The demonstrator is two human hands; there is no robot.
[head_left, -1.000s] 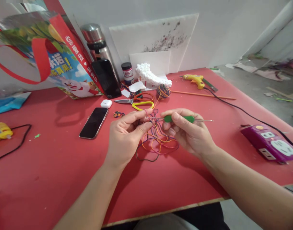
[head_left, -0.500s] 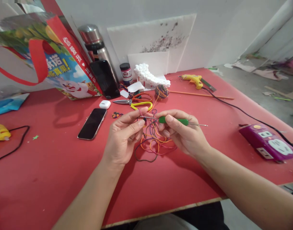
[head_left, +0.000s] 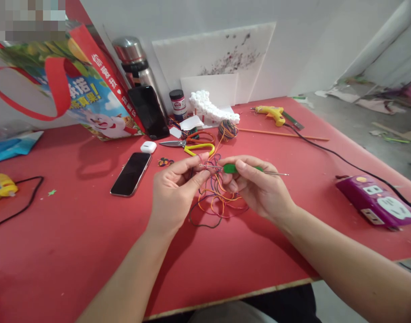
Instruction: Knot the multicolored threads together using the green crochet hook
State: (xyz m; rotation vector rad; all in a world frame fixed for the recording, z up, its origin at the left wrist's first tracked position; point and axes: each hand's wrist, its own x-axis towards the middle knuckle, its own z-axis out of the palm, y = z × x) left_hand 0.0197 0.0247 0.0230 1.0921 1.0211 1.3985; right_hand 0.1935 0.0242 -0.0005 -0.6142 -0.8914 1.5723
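My right hand (head_left: 250, 177) is closed around the green handle of a crochet hook (head_left: 231, 168), whose metal shafts stick out at both ends. Its left tip reaches the yarn at the fingers of my left hand (head_left: 180, 181). That hand is closed in a pinch, with yarn running over the raised index finger; the worked piece is mostly hidden behind the thumb. Loose multicoloured yarn (head_left: 222, 204) lies in loops on the table below both hands. One strand leads back to a yarn ball (head_left: 227, 130).
Scissors (head_left: 198, 149) lie behind my hands. A phone (head_left: 131, 174) and a white earphone case (head_left: 148, 147) are to the left. A yellow glue gun (head_left: 270, 114) and a purple power socket (head_left: 376, 202) are to the right. A printed bag (head_left: 101, 112) stands back left.
My left thumb has moved right and up over the work, covering the small dark piece that showed before. The hook has shifted slightly within my right hand's grip.
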